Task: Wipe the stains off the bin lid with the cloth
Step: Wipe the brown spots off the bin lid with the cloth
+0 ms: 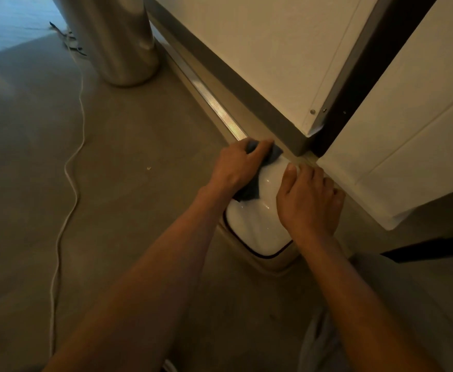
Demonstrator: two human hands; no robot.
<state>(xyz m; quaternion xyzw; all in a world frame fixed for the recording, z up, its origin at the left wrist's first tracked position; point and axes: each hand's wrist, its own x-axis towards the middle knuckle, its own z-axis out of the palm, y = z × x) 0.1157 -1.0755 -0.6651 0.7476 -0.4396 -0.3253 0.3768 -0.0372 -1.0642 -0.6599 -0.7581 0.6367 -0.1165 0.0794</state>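
A small bin with a glossy white lid [257,226] stands on the floor beside a white cabinet. My left hand [240,166] grips a dark blue cloth [252,187] and presses it on the lid's far left part. The cloth shows between my fingers and trails out under my palm. My right hand [308,198] rests on the lid's right side, fingers curled over its edge and thumb lying on top. Much of the lid is hidden by both hands.
White cabinet doors [407,146] rise close on the right, with a grey plinth [246,95] and a ribbed metal floor strip [214,108] behind the bin. A tall steel cylinder [118,41] stands at the back. A white cable [69,167] snakes over the grey floor at left.
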